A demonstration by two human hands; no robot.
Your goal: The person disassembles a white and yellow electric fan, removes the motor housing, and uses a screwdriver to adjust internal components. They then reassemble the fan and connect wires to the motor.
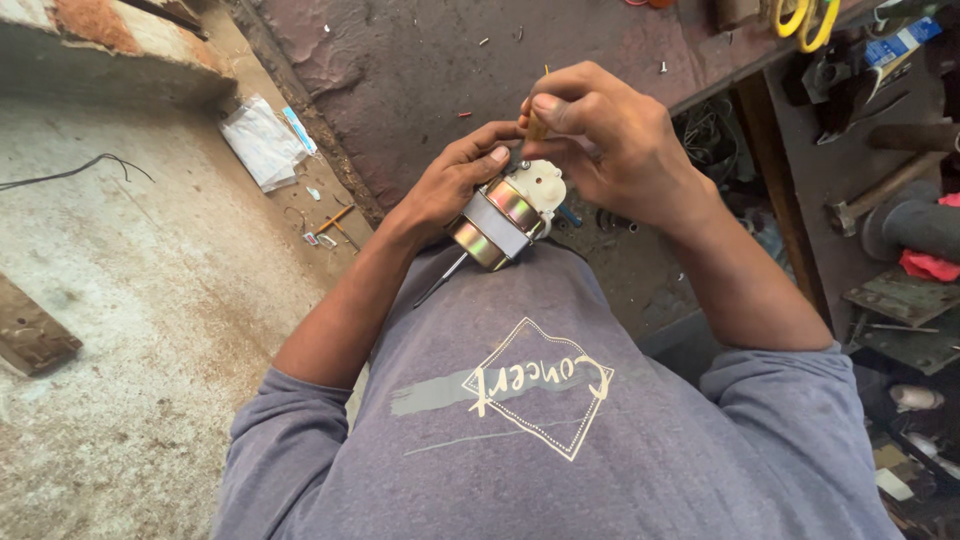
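Above the hands: I see open worn tabletop point(420, 70), with only small specks and screws scattered on it; a hand could pass there.
Between the hands: no gap; my left hand point(455, 180) and right hand point(610, 140) close around the small electric motor point(510, 210), which sits just above my chest.
Left side: bare concrete floor point(130, 300), wide room; a crumpled white packet point(262, 142) and a thin black wire point(70, 172) lie well apart from my arm.
Right side: tight; a cluttered shelf with a hammer point(870, 195), a red cloth point(930, 265) and metal parts point(900, 300) stands close beside my right forearm.
Top right: yellow-handled tool point(805, 20) at the table edge.
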